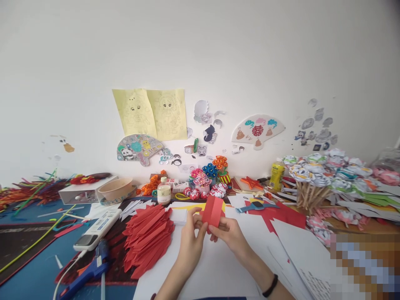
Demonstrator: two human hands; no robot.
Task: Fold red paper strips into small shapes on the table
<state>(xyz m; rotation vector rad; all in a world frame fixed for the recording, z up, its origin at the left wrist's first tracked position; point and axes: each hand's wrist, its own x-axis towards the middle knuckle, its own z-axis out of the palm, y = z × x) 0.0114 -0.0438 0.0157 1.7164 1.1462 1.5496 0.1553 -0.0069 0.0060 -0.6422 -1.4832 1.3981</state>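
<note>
Premises: a home paper-craft workspace. Bench (218, 271) against a white wall carries a stack of cut red paper strips (146, 239), a blue glue gun (90, 271), pipe cleaners (28, 193) and paper flowers (315, 171). Colouring sheets (151, 112) and paper fans (258, 130) are stuck to the wall.

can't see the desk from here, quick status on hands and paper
Left hand and right hand both grip the folded red paper. Held above white sheet. Pile of red paper strips just left, not touching.

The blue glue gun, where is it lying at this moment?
In the head view, the blue glue gun lies at the lower left on the table, below the white remote control and left of the pile of red paper strips.
</note>
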